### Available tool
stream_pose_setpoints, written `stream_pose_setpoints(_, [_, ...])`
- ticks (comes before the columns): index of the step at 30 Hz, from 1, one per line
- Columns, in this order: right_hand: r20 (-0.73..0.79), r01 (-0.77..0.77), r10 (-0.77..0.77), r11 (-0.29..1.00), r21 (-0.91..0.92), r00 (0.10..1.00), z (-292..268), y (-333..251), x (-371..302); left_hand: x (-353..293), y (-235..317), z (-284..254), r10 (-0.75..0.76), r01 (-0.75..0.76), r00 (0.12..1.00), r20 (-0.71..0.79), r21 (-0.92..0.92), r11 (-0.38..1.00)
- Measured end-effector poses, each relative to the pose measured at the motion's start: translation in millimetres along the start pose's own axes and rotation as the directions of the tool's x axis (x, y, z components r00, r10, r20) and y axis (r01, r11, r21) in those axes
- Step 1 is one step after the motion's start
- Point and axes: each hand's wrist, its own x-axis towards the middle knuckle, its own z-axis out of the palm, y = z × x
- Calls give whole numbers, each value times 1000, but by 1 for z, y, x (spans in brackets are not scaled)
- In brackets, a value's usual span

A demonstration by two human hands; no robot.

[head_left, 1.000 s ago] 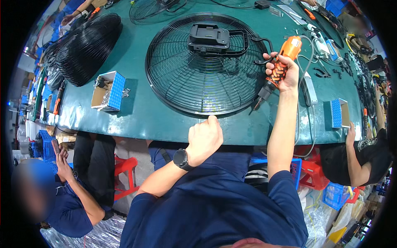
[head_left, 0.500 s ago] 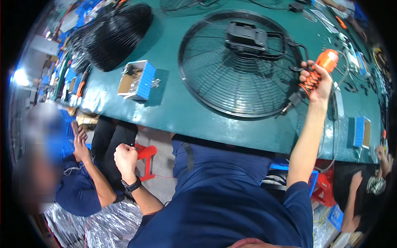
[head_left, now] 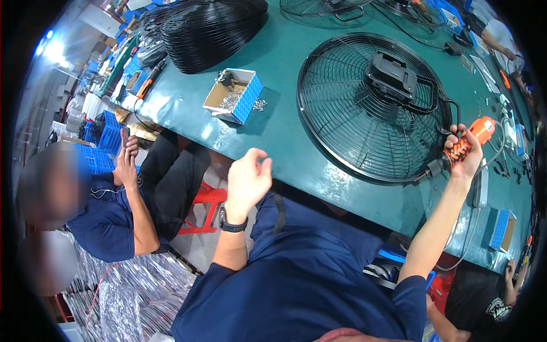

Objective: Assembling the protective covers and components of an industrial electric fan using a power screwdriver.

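My right hand is wrapped round an orange and black electric screwdriver. Its bit points down and left, close to the near right rim of a round black fan guard; whether it touches the rim I cannot tell. A black housing with a looped bracket and a cable sits on top of the guard. My left hand, with a black watch at the wrist, is held before the table edge with its fingers curled in; anything inside them is hidden. A blue and white box of small metal screws stands beyond it, with several screws spilled beside it.
A stack of black fan guards stands at the far left of the green table. Another blue box lies near the right edge. A seated person holds a phone at left, near a red stool.
My left hand has risen and moved right, toward the table edge. My right hand keeps hold of the screwdriver beside the guard. The whole view has shifted, moving the table's things right.
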Motion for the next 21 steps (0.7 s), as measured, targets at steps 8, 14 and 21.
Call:
stream_pose_setpoints(8, [20, 19, -18, 1000, -20, 1000, -2, -1, 1, 36, -9, 21, 473, -550, 835, 282, 465, 693])
stream_pose_setpoints(14, [44, 12, -11, 1000, -20, 999, -10, -2, 4, 76, -32, 11, 581, -703, 710, 396, 445, 555])
stream_pose_setpoints(21, [69, -13, 14, 1000, -11, 998, -18, -2, 8, 79, -44, 16, 685, -772, 629, 368, 399, 495])
